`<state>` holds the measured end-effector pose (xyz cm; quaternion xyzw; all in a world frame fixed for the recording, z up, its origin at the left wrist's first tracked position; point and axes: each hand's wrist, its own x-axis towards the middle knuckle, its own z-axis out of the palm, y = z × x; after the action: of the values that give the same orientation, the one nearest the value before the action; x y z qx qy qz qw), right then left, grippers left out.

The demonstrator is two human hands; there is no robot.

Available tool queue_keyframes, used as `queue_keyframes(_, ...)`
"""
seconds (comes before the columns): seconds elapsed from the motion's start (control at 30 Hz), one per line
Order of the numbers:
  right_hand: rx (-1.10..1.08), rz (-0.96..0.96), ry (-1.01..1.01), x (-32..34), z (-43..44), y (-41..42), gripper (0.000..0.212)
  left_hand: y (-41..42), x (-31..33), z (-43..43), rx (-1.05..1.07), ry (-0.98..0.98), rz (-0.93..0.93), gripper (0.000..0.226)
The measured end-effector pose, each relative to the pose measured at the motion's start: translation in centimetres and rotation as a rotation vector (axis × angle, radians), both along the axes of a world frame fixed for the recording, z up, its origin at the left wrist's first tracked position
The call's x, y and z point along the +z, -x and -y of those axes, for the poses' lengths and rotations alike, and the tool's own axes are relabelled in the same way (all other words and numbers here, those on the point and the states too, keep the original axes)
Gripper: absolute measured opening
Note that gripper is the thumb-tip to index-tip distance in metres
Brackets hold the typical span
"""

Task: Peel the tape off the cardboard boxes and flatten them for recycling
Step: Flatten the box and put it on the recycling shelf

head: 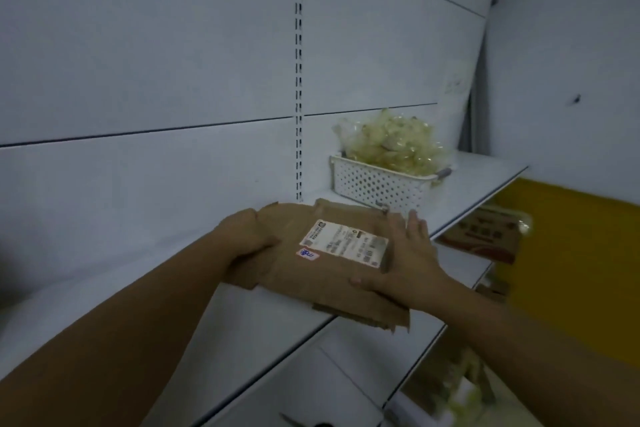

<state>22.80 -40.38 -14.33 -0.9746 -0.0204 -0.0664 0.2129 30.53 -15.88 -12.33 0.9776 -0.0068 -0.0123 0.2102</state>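
The flat cardboard box [304, 276] is on the shelf [485, 184], just in front of the white basket [377, 184]. The left hand [249, 236] grips its edge. The right hand [412, 253] presses flat on it.

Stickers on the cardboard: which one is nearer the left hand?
The small sticker with blue writing; it lies nearest the left hand, which grips the cardboard edge. The big white shipping label sits toward the right hand.

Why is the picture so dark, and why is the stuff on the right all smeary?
Head view: dim, bluish light dulls the flattened box and the shelf; the red package at the right is smeared by blur; the basket looks soft too.
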Motion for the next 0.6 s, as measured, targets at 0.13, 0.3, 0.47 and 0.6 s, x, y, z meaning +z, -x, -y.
queue_keyframes(0.13, -0.174, -0.226, -0.811, -0.5, 3.7, -0.2, 0.097, 0.2, 1.2, 1.9, 0.103, 0.204, -0.101, 0.095)
queue_keyframes(0.3, -0.15, -0.46, -1.001, 0.0, 11.0, -0.2, 0.041, 2.2, 3.8, 3.4, 0.165, 0.812, -0.342, 0.059)
queue_keyframes(0.47, 0.046, -0.636, -1.184, 0.7, 22.4, 1.5, 0.04, 3.8, 7.0, 10.7, -0.184, 0.963, -0.585, 0.039)
queue_keyframes(0.6, -0.027, -0.548, -1.23, 1.8, 32.3, 2.1, 0.039, 2.9, 7.9, 20.9, -0.281, 0.952, -0.585, 0.05)
